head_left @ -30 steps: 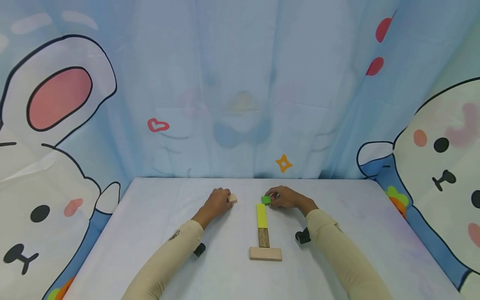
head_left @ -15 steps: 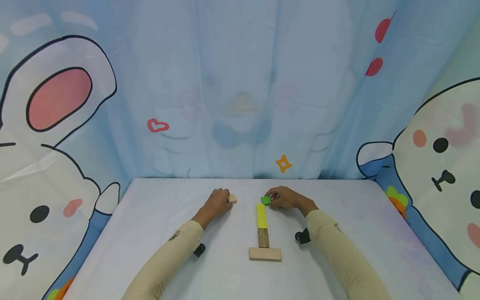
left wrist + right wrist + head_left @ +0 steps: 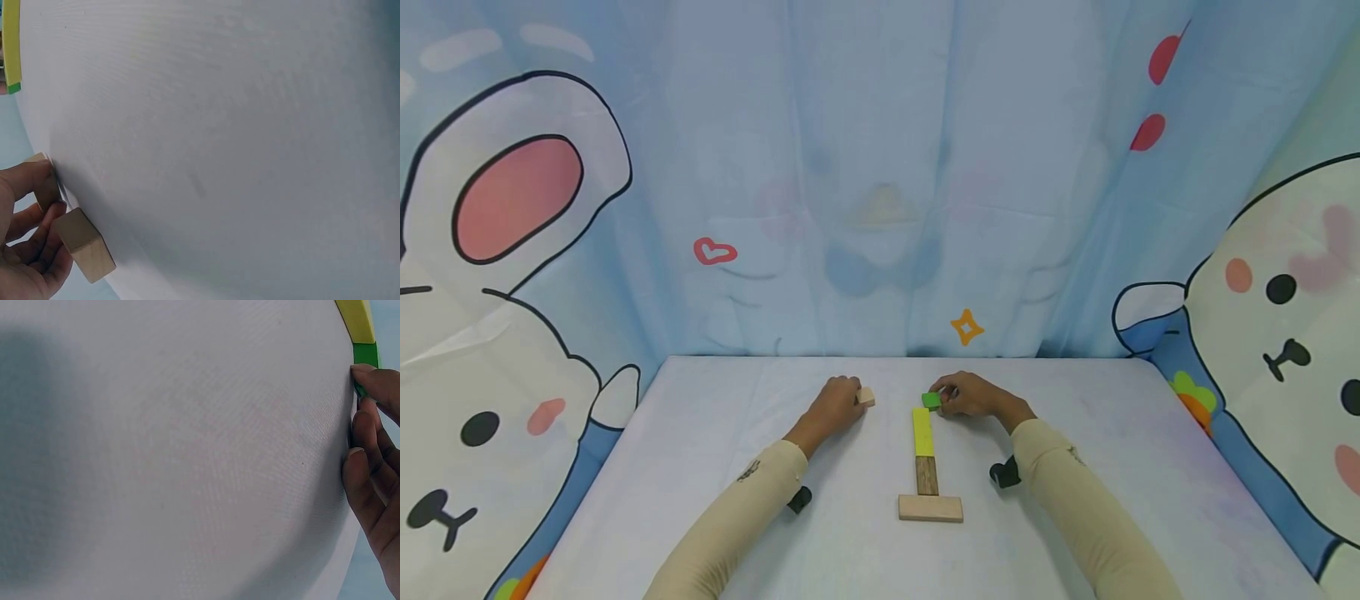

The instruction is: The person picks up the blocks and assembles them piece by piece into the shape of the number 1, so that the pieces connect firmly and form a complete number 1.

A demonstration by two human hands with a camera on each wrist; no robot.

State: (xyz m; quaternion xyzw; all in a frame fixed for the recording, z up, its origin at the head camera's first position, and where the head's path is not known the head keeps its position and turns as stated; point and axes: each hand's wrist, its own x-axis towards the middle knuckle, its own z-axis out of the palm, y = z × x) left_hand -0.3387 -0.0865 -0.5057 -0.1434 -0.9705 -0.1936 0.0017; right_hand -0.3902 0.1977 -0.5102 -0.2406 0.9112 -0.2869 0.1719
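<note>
In the head view my right hand [image 3: 972,394] pinches a green block [image 3: 931,401] at the far end of a yellow block [image 3: 922,432]. The right wrist view shows the green block [image 3: 365,355] meeting the yellow block's end, with thumb and fingertip on it. My left hand [image 3: 837,402] is farther left, holding a plain wooden block [image 3: 866,397]. In the left wrist view thumb and finger pinch one wooden block [image 3: 47,187], while a second wooden block [image 3: 87,247] sits against the other fingertips; whether those grip it I cannot tell.
A dark-grained wooden block [image 3: 927,476] lies in line below the yellow one, meeting a wide pale wooden block [image 3: 930,508] laid crosswise. All lie on a white-covered table [image 3: 700,467]. A blue printed curtain [image 3: 880,167] hangs along the table's far edge.
</note>
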